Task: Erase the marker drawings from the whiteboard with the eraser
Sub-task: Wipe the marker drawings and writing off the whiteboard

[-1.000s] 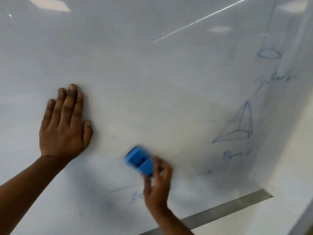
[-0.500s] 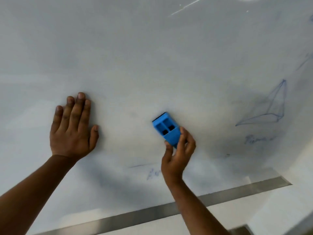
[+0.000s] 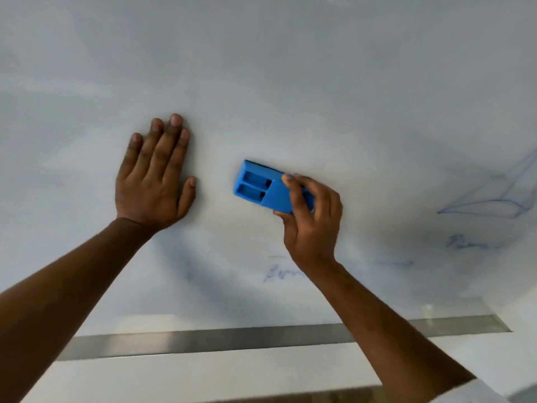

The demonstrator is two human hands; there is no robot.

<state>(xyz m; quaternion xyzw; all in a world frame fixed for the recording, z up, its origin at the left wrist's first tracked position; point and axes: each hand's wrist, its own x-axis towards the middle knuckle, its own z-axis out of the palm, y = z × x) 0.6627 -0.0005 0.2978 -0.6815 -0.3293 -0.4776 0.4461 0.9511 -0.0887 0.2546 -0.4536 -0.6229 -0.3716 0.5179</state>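
Since half a second ago, the eraser [image 3: 267,189] has shifted leftward on the whiteboard [image 3: 290,82], gripped by the right hand [image 3: 312,219]. Left hand [image 3: 154,175] braces flat. Sweep down over the faint word [image 3: 283,274], pressing evenly.

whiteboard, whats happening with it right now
A person is wiping the whiteboard clean. The right hand grips a blue eraser against the board, while the left hand rests flat on the surface beside it. Marker is left to clear: a faint word just below the eraser, and a pyramid sketch with a label at the right edge.
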